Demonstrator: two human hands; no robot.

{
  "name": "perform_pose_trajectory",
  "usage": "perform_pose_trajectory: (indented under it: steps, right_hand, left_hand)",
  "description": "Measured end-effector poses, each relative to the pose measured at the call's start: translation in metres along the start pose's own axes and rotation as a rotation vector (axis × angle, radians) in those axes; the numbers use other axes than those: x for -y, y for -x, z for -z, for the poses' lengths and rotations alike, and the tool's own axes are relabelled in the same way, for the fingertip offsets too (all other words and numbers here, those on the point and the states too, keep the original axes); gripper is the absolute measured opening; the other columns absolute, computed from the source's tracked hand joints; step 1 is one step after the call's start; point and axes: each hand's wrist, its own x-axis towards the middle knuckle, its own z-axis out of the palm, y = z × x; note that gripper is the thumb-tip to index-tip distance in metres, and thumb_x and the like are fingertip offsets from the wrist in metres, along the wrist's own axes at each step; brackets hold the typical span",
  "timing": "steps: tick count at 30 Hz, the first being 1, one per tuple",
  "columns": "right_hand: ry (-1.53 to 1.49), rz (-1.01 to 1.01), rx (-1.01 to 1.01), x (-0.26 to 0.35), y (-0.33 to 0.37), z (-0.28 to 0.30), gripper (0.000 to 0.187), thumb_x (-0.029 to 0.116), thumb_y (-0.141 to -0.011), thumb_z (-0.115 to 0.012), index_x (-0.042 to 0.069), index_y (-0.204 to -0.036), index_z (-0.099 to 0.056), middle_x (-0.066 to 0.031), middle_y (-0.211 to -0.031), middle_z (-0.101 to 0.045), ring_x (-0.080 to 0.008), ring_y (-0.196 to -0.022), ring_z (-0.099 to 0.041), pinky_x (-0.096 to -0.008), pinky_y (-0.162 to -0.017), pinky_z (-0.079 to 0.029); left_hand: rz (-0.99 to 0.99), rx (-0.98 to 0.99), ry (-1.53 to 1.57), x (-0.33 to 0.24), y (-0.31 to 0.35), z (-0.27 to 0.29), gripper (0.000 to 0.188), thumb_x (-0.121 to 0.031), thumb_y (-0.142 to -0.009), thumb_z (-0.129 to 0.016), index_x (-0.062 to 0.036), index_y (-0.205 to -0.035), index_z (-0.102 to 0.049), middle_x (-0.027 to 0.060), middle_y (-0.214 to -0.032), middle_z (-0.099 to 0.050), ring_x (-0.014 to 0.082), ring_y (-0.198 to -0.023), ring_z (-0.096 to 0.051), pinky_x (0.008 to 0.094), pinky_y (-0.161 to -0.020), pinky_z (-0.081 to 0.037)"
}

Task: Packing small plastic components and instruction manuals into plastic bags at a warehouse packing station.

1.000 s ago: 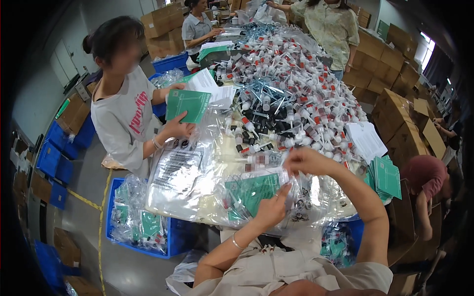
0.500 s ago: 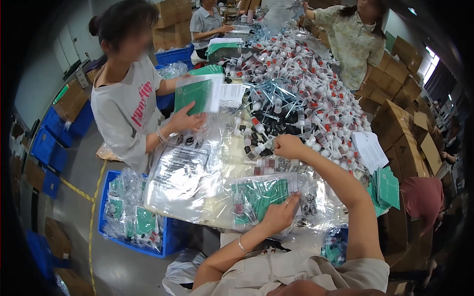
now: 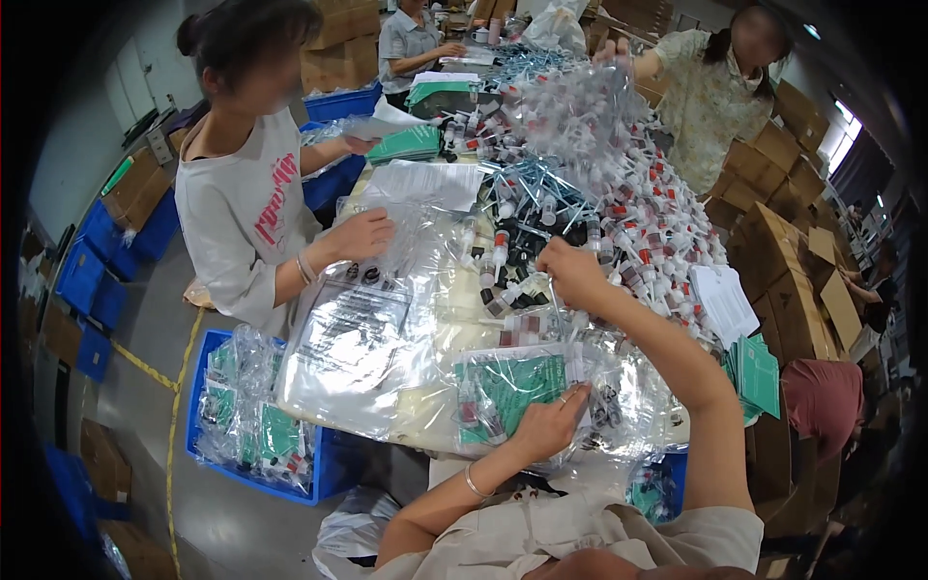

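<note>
My left hand point(image 3: 551, 422) grips the edge of a clear plastic bag point(image 3: 466, 367) lying at the table's near side. Inside that bag show a green booklet point(image 3: 527, 387) and small bottles. Over the near edge of the heap, my right hand point(image 3: 575, 275) is closed in a pinch. A thin shiny rod shows by its fingertips, but what it holds I cannot make out. Close to it lie pale-blue metal rods point(image 3: 541, 182), black parts and small bottles with red or white parts point(image 3: 667, 246).
At left, a co-worker's hand point(image 3: 362, 234) rests on clear bags point(image 3: 329, 358). A blue bin point(image 3: 324, 474) of filled bags stands below. Green booklets point(image 3: 752, 372) and white sheets point(image 3: 725, 302) lie right. Across the heap, another person holds a clear bag point(image 3: 580, 106). Cartons point(image 3: 788, 275) stack at right.
My right hand has shifted slightly right and farther away; my left stays put. The left co-worker's green booklet has left their hand. The far person's clear bag has come down over the heap.
</note>
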Motion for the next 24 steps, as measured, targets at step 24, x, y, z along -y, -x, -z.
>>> perform_pose_trajectory:
  steps: [24]
  right_hand:
    - [0.044, -0.603, 0.517, -0.002, -0.067, -0.039, 0.038, 0.014, -0.076, -0.053, 0.003, -0.113, -0.054, -0.0183, -0.119, -0.057, -0.0329, -0.110, -0.056, -0.0438, -0.087, -0.046]
  left_hand:
    - [-0.038, -0.005, 0.069, 0.002, 0.000, -0.003, 0.063, 0.000, -0.072, -0.054, -0.0061, -0.132, -0.039, 0.0175, -0.112, -0.059, 0.0319, -0.072, -0.063, 0.0401, -0.054, -0.051]
